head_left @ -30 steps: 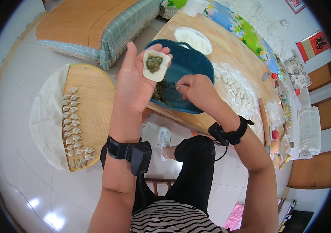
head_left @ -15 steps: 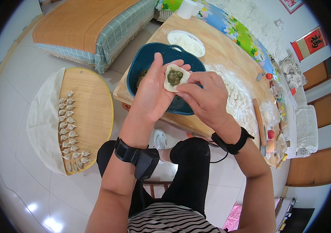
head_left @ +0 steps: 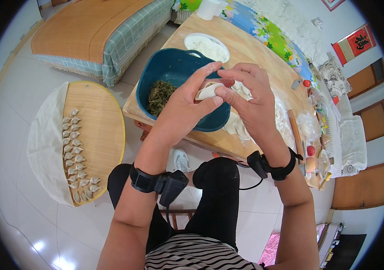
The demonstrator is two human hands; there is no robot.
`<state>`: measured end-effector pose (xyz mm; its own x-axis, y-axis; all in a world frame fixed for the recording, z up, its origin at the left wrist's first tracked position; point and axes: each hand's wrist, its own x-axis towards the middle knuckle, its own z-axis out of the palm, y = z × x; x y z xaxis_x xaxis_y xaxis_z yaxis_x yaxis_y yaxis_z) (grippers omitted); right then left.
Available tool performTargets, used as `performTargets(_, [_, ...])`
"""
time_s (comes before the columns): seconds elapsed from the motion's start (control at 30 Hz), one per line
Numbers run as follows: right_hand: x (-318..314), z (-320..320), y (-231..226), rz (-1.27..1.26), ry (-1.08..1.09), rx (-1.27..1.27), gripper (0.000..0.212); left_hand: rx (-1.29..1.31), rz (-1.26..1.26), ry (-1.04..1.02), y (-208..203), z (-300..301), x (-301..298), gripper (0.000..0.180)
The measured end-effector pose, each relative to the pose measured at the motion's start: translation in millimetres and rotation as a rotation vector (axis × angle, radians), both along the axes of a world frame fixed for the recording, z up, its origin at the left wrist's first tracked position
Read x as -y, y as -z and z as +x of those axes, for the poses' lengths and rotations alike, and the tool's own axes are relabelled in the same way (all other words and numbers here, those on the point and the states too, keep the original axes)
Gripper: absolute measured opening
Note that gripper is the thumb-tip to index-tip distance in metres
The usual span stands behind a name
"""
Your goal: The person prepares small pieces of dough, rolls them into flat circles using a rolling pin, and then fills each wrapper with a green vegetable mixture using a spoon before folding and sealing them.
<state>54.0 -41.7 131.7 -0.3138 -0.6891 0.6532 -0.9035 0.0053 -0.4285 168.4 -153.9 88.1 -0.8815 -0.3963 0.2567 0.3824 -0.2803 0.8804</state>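
Above the dark blue-green basin (head_left: pixel 216 123), a dumpling (head_left: pixel 207 92) is folded over on itself, its pale dough wrapped round the filling. My left hand (head_left: pixel 184 105) cradles it, thumb in front and fingers behind. The thumb and fingers of my right hand (head_left: pixel 256 99) press its right end. Inside the basin, a mound of green-brown filling (head_left: pixel 159 96) lies at the left, partly behind my left hand. Flat dough wrappers (head_left: pixel 235 126) rest on the floured table beside my right hand, which hides some of them.
Rows of finished dumplings (head_left: pixel 78 158) sit on a round board (head_left: pixel 99 121), low at the left, a white cloth (head_left: pixel 45 148) over its edge. A wooden table (head_left: pixel 180 36) bears a plate of white flour (head_left: pixel 207 46), a rolling pin (head_left: pixel 296 130) and red fruit (head_left: pixel 311 150).
The open wrapper with filling in my left palm is now folded over. Both hands have turned inward and closed round it. The view has shifted slightly, baring the filling in the basin.
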Motion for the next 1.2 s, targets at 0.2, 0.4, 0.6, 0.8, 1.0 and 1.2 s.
performTargets(0.2, [-7, -3, -4, 0.113, -0.052, 0.056, 0.016, -0.017, -0.033, 0.022, 3, -1, 1, 0.064])
performTargets(0.4, [-8, 5, -9, 0.018, -0.082, 0.362, 0.011, -0.090, 0.127, 0.020, 4, -8, -15, 0.057])
performTargets(0.6, [-13, 6, -20, 0.135, -0.075, 0.195, 0.010, -0.106, -0.061, -0.100, 6, -10, -21, 0.047])
performTargets(0.8, [-21, 4, -36, 0.239, -0.093, 0.017, 0.011, -0.019, -0.413, -0.220, 3, -6, -21, 0.040])
performTargets(1.0, [-31, 1, -44, 0.346, -0.147, 0.012, 0.008, -0.004, -0.520, -0.149, 1, -6, -25, 0.039])
performTargets(1.2, [-35, 2, -47, 0.376, -0.159, 0.078, 0.018, 0.044, -0.532, -0.202, 7, -9, -25, 0.040])
